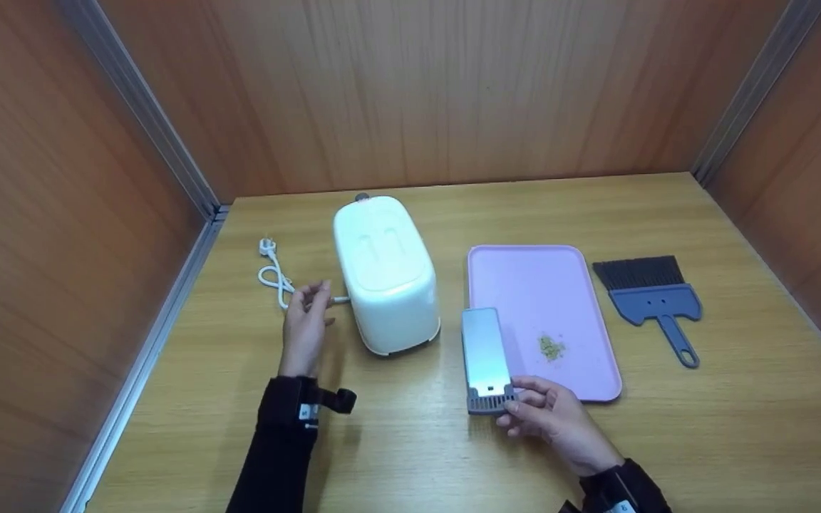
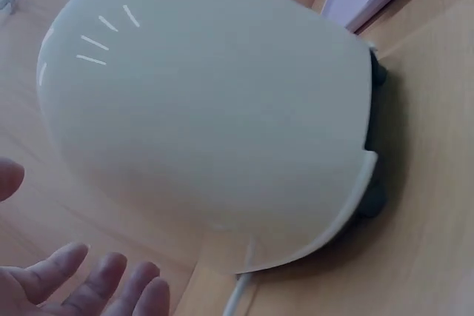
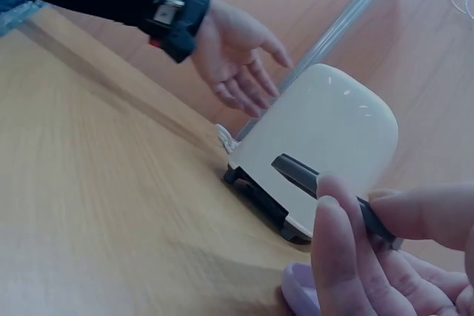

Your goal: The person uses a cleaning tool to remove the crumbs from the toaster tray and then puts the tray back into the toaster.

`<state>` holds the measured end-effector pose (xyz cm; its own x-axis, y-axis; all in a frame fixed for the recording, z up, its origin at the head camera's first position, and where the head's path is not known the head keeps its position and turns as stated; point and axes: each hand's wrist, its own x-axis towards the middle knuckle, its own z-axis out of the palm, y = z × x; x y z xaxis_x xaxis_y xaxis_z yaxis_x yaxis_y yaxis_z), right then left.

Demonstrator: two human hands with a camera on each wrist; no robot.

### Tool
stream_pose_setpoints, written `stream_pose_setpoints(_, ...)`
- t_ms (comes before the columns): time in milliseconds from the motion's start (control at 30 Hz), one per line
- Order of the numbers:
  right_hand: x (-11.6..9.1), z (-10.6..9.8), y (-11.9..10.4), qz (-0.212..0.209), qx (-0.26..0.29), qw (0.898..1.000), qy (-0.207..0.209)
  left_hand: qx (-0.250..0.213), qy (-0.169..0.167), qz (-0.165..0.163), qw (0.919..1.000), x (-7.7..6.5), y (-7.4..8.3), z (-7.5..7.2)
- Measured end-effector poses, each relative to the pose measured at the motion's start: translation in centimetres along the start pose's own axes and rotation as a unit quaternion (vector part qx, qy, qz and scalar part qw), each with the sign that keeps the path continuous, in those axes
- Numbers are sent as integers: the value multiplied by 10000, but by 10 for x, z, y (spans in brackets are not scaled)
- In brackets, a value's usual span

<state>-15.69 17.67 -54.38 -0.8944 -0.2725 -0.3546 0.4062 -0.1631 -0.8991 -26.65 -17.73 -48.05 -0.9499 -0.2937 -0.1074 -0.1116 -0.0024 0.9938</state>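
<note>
My right hand [image 1: 551, 422] pinches the grey slotted end of a flat metal crumb tray [image 1: 485, 349] between thumb and fingers. This piece overlaps the near left corner of a lilac tray [image 1: 539, 292], on which a small heap of greenish crumbs [image 1: 550, 348] lies. In the right wrist view the crumb tray [image 3: 296, 171] appears edge-on as a thin dark strip. A white toaster [image 1: 385, 278] with a closed top stands to the left. Beside its left side my left hand [image 1: 305, 324] hovers with relaxed fingers, apart from the toaster [image 2: 215, 109] in the left wrist view.
The toaster's white cord [image 1: 279, 278] lies looped at the left, with its plug [image 1: 267, 246] behind. Right of the lilac tray rests a blue brush [image 1: 656, 303] with dark bristles. Wood panels [image 1: 453, 92] enclose the wooden table [image 1: 410, 456] at the back and sides.
</note>
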Motion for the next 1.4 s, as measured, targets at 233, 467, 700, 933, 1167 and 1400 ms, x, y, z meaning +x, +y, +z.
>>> stream_pose_setpoints(233,-4,3,6,121,45,9999,-105,935,-628,-300,9932,32,27,19)
stream_pose_setpoints(467,-5,7,9,-13,21,9993,-367,1133,-1155,-425,9859,50,34,31)
stream_pose_setpoints(700,-4,9,12,36,5,9988,-485,232,-1413,-761,9868,57,30,33)
stream_pose_setpoints(933,-6,16,18,94,13,9970,-772,83,-1327,-710,9886,54,25,36)
stream_pose_setpoints(1167,-9,24,25,407,153,9928,-1121,-22,-1423,-707,9873,53,25,37)
stream_pose_setpoints(1400,-12,34,25,429,332,9872,-1497,-34,-1395,-721,9876,53,24,37)
